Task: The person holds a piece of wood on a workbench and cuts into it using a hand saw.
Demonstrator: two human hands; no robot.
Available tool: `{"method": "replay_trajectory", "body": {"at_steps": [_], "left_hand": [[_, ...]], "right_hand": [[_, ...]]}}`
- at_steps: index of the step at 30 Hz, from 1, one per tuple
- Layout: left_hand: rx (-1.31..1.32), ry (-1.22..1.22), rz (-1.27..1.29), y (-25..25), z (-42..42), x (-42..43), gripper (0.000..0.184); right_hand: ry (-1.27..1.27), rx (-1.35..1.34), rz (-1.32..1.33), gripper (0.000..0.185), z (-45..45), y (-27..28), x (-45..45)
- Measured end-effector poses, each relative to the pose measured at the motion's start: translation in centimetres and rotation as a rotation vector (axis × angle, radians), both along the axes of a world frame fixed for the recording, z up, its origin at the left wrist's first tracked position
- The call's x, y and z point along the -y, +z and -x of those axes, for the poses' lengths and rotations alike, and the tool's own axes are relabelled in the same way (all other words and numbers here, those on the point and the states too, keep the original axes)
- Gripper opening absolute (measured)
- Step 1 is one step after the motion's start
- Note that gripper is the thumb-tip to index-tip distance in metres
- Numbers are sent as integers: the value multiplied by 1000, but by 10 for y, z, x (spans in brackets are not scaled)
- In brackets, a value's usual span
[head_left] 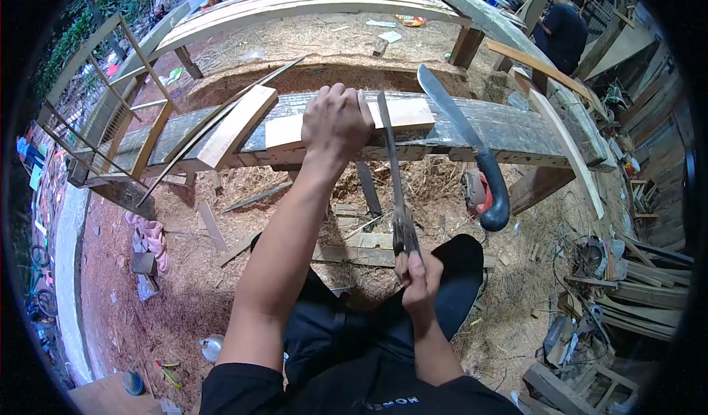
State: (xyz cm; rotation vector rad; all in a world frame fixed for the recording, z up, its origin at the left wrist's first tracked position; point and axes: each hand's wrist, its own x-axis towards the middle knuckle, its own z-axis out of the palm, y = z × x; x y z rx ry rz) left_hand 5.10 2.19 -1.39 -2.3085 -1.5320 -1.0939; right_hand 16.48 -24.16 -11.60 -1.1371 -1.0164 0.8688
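Note:
My left hand [337, 124] is closed over a pale wooden block [409, 114], pressing it on the weathered bench beam [509, 131]. Lower down, my right hand [418, 279] grips what looks like a handsaw [393, 164] by its dark handle. Its long narrow blade appears nearly edge-on and reaches up across the block, just right of my left hand; whether it has cut in cannot be made out. To the right, a machete [451, 109] with a black handle lies on the beam, handle overhanging the front edge. Another pale board [237, 124] rests across the beam at left.
A slatted wooden frame [147, 138] stands at the beam's left end. A curved light strip [568, 142] leans at the right. Under the beam lies a red-and-black tool [478, 194] among shavings. Behind, several long planks [310, 2] span a rack; another person [562, 28] is far right.

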Motion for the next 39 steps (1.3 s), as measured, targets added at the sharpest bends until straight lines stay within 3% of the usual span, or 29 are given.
{"method": "replay_trajectory", "body": {"at_steps": [8, 15, 17, 21, 27, 33, 39], "left_hand": [[-11, -49, 15, 6, 1, 4, 31], [-6, -47, 52, 2, 1, -2, 30], [-16, -75, 55, -2, 3, -1, 30], [26, -85, 49, 3, 2, 0, 31], [1, -65, 41, 0, 1, -4, 32], [28, -70, 24, 1, 1, -4, 31], [-7, -64, -6, 0, 1, -5, 26]], "right_hand": [[-117, 38, -31, 50, 7, 8, -31], [-122, 16, -29, 49, 12, -5, 17], [-117, 116, -68, 48, 8, -14, -4], [-110, 53, -87, 46, 12, 11, -46], [-160, -27, 6, 52, 18, -2, 15], [-108, 8, -26, 44, 13, 7, -46], [-133, -2, 40, 53, 19, 11, 21]]}}
